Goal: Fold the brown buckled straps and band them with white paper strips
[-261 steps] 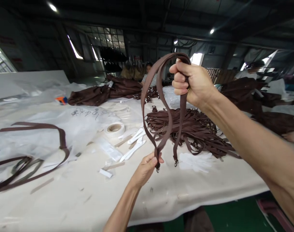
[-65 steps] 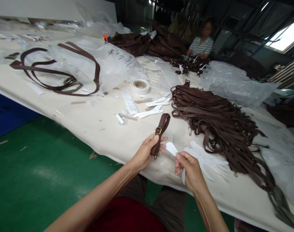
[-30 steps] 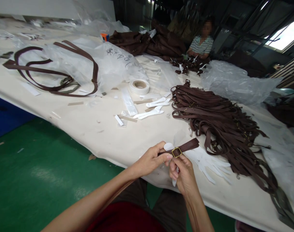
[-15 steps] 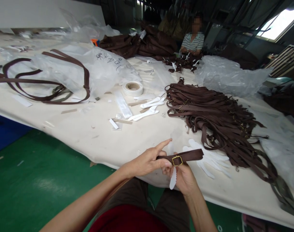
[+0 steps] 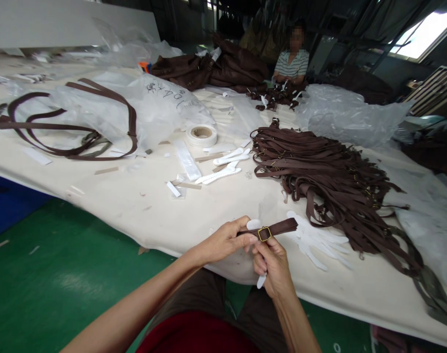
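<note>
A folded brown strap (image 5: 285,226) with a gold buckle (image 5: 259,234) is pinched in my left hand (image 5: 225,240), its folded end pointing right. My right hand (image 5: 276,267) is closed just below the buckle on a white plastic strip (image 5: 261,281), one end of which sticks out beneath the fingers. A rounded white end (image 5: 253,224) shows above the strap, by the left fingers. Whether the strip fully encircles the strap is hidden. Just right of the hands, more white strips (image 5: 317,240) lie fanned on the table.
A large heap of brown straps (image 5: 319,171) covers the table's right side. A tape roll (image 5: 201,136), notched white strips (image 5: 223,172) and plastic bags (image 5: 164,100) lie farther off. One long strap (image 5: 133,120) is looped at left. Another person (image 5: 291,63) is across the table.
The strap and buckle have shifted slightly left and up. My right hand has closed and come up under the buckle. A white end now shows above the strap, and my left index finger has folded in.
</note>
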Action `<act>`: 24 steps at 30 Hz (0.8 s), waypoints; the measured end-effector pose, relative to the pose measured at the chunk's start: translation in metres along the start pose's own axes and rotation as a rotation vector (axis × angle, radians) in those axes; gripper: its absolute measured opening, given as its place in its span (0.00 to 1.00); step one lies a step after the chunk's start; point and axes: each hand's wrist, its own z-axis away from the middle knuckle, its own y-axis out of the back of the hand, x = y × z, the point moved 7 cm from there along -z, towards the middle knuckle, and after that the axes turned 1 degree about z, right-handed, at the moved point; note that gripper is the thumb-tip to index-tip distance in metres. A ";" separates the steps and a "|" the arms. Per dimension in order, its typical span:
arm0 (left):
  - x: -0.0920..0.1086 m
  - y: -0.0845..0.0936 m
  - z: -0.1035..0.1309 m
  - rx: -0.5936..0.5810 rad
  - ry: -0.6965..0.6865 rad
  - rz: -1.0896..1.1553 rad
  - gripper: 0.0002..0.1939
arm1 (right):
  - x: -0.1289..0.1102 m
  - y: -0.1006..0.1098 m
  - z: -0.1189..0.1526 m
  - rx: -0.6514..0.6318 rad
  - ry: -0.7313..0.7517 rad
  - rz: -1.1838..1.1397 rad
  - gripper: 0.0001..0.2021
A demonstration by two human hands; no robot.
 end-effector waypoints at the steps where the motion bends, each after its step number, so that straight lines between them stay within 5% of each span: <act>1: -0.005 0.004 -0.001 0.018 0.014 -0.061 0.13 | 0.001 0.000 -0.001 -0.010 0.000 0.025 0.18; 9: -0.030 0.031 -0.001 0.232 0.047 -0.583 0.10 | 0.016 0.004 0.003 -0.076 -0.013 0.403 0.19; 14: -0.037 0.027 0.001 0.248 0.043 -0.575 0.09 | -0.012 -0.007 0.008 -0.026 0.361 0.589 0.12; 21: -0.042 0.032 0.002 0.287 0.071 -0.527 0.09 | -0.016 -0.018 0.004 -0.075 0.276 0.264 0.15; 24: -0.040 0.031 0.003 0.280 0.049 -0.481 0.09 | -0.012 -0.015 0.001 0.032 0.248 0.181 0.16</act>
